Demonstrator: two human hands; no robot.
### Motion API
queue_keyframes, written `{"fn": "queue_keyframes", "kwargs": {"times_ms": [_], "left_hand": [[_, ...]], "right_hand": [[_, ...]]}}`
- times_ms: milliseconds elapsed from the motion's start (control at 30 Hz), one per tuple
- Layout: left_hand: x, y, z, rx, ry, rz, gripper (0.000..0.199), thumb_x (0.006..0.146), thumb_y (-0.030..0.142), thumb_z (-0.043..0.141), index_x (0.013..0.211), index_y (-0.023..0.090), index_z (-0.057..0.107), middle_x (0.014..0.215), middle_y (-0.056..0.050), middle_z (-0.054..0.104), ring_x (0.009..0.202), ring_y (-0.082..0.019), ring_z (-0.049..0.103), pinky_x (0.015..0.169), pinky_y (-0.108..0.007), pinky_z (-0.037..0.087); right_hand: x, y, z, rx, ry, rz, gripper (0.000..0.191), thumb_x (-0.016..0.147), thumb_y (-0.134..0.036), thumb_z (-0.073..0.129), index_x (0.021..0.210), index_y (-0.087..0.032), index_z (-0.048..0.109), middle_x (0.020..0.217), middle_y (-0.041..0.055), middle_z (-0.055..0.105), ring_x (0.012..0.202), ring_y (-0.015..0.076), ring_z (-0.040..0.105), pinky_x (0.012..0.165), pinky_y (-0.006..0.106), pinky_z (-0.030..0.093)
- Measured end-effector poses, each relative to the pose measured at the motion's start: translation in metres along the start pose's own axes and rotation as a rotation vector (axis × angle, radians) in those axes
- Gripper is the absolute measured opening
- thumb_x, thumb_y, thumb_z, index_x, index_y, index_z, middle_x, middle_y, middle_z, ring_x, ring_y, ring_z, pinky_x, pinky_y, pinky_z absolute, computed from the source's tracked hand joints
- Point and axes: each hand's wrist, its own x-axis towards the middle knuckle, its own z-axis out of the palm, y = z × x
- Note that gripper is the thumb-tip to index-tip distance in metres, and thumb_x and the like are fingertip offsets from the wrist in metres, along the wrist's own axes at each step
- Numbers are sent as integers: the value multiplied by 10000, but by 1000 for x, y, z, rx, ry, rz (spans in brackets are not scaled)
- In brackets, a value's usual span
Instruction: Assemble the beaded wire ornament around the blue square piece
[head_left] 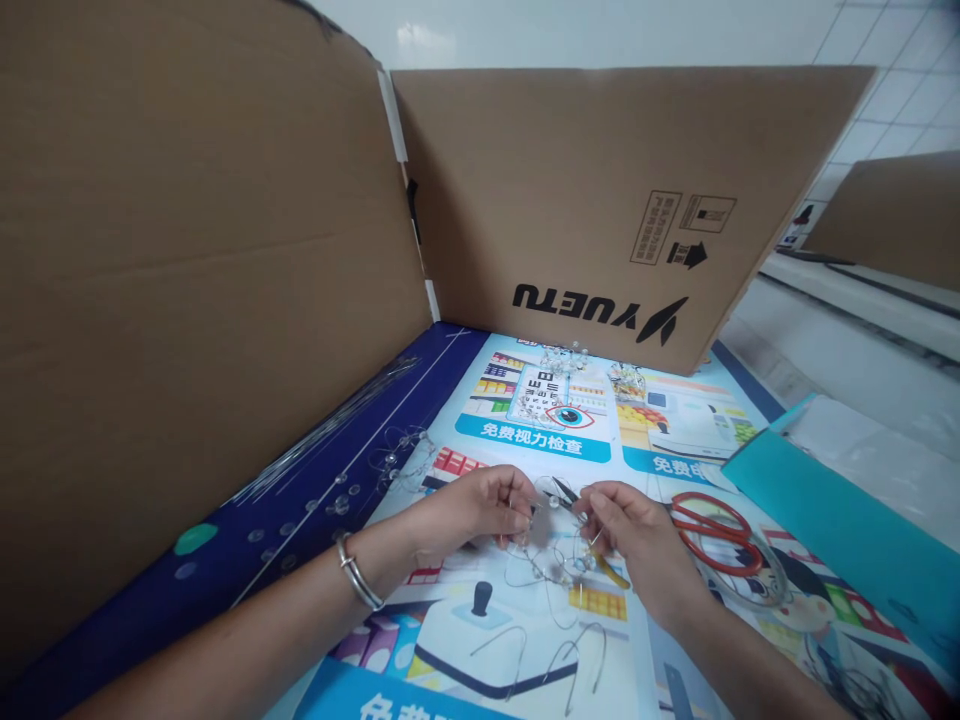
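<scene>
My left hand (480,508) and my right hand (626,530) meet above a printed poster mat (525,440). The left fingers pinch a thin beaded wire (544,570), whose loops hang down below both hands. My right hand grips small pliers with yellow handles (609,570), and their dark jaws (564,490) point up and left toward the left fingers. Part of the pliers is hidden by my fingers. Red-handled scissors (712,535) lie just right of my right hand. Loose curved wires (577,660) rest on the mat below my forearms.
Brown cardboard panels (187,250) stand along the left and back, one printed YUETU (600,310). Long wires (330,430) and clear beads lie on a dark blue strip at left. Beaded wire clusters (570,360) sit farther back. A teal folder (847,520) lies at right.
</scene>
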Motion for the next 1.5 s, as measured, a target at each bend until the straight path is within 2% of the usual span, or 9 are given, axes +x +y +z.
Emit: {"fn": "queue_keyframes", "kwargs": {"times_ms": [200,367,500,700,867,1067,1267,1500], "left_hand": [[1,-1,3,17,40,67,193,703,204,660,797,145,501,729,13,521,636,-109,551,546,-223,389],[-1,-1,8,34,77,114,182,734,222,634,826,155,493,762,10,523,652,-101,536,564,-225,402],[-2,0,12,16,78,101,175,735,208,632,834,158,496,763,9,530,661,-98,526,571,-221,404],[1,-2,2,-87,64,44,205,728,184,640,854,160,481,759,9,526,632,-99,549,525,-205,379],[3,-4,-4,-134,102,28,248,735,180,642,904,183,459,772,13,531,653,-105,567,535,-205,370],[5,-6,-4,-121,89,74,165,742,155,626,819,158,480,730,7,551,632,-91,552,539,-199,351],[5,-9,-6,-152,65,111,152,723,162,643,789,143,507,844,-19,555,671,-99,566,557,-204,356],[6,-11,-9,-176,15,126,131,742,156,619,827,145,520,836,-29,562,685,-109,558,574,-215,369]], "right_hand": [[-3,-5,3,-101,14,0,279,783,-432,542,921,-189,554,701,1,569,590,111,500,529,232,385],[-8,-4,8,-208,16,-34,330,748,-382,591,1020,-224,492,879,18,571,756,144,537,636,257,430],[-10,-1,12,-266,17,-32,354,726,-297,610,1043,-236,466,950,28,571,777,155,547,636,269,444],[-10,-4,6,-48,-26,41,246,768,-290,563,990,-210,493,932,41,601,705,134,567,614,266,430],[-12,-7,4,122,-70,116,318,794,-335,565,1069,-196,489,932,75,621,730,159,588,626,288,431],[-10,1,3,242,-86,107,316,826,-357,532,1090,-186,508,939,89,621,759,171,586,630,296,421],[-11,3,4,262,-82,97,301,833,-356,525,1088,-197,507,944,83,622,773,171,577,625,289,416],[-9,7,6,246,-69,68,292,841,-353,513,1089,-199,501,941,79,626,763,166,575,617,284,415]]}}
